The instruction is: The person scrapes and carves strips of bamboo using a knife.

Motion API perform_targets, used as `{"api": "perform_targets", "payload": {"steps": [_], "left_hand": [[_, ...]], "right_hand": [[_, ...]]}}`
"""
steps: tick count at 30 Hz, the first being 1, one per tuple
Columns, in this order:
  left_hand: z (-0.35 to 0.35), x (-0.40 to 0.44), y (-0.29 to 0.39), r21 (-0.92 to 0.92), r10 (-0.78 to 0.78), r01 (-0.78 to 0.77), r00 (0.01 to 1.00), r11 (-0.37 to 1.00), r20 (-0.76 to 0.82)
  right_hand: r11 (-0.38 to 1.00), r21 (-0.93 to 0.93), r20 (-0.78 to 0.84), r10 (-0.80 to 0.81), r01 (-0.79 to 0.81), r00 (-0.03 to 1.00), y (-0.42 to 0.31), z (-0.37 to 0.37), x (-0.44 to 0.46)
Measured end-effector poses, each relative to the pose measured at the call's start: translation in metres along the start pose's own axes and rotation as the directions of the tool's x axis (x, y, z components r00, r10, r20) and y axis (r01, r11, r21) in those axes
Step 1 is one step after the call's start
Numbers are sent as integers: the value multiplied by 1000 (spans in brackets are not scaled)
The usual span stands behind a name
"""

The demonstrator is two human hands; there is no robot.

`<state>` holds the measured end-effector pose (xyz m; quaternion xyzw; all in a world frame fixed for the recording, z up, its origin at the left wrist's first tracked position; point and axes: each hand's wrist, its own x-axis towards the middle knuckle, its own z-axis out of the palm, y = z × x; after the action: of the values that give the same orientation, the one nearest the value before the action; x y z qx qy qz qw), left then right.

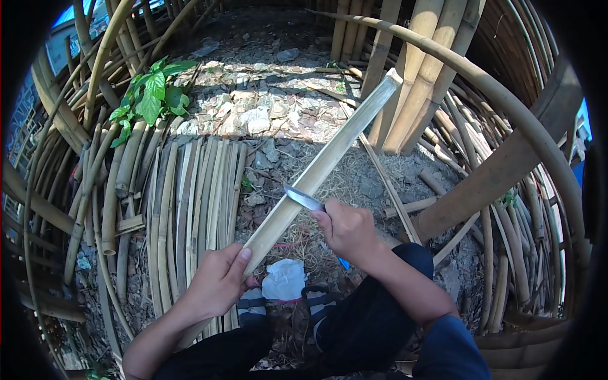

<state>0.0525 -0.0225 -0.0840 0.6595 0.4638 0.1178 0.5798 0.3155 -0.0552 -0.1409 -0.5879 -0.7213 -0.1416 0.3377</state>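
A split bamboo strip [339,139] slants up and away from me, its far end near the standing bamboo poles. Around its near end my left hand [218,278] is closed, the thumb lying along the top. My right hand [351,231] grips a knife; the handle is hidden inside the fist. The knife blade [303,197] points left and lies across the strip about midway along it, seemingly touching its surface. On the ground to the left, several split bamboo slats [196,209] lie side by side.
Bamboo poles [411,82] stand upright at the back right, with a curved pole [506,95] arching over the right side. A leafy green plant [152,95] grows at the left. Between my feet lies a pale crumpled piece [284,280]. Stones and shavings [253,117] cover the ground.
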Motion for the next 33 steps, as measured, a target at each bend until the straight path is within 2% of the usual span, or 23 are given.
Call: {"api": "perform_targets", "payload": {"steps": [4,7,13,16,18,21,27,30,33], "left_hand": [[-2,-4,0,59,-6,6,1000,998,-7],[-2,-3,0,-1,-32,32,999,999,-18],[-4,-4,-6,1,-14,14,1000,1000,-7],[-4,-6,-3,10,2,-2,1000,1000,-10],[-4,-8,2,14,4,-4,1000,1000,-19],[-6,-10,0,8,-6,6,999,1000,-33],[-9,-12,5,8,-2,2,998,1000,-55],[-8,-14,5,9,1,0,998,1000,-59],[-9,-14,5,13,-5,5,998,1000,-59]], "right_hand": [[997,-69,-38,39,-41,999,25,-6,5],[993,-8,-3,115,-115,993,12,-4,-1],[998,62,16,-13,12,1000,2,-4,-4],[1000,-14,24,-28,28,999,13,-10,4],[996,-47,-29,-81,80,996,21,-3,5],[994,-111,-12,-21,19,1000,29,-11,13],[990,-123,-79,-74,64,994,32,-9,20],[989,-151,-79,-16,4,997,39,-9,22],[988,-152,-85,-28,15,996,44,-10,22]]}}
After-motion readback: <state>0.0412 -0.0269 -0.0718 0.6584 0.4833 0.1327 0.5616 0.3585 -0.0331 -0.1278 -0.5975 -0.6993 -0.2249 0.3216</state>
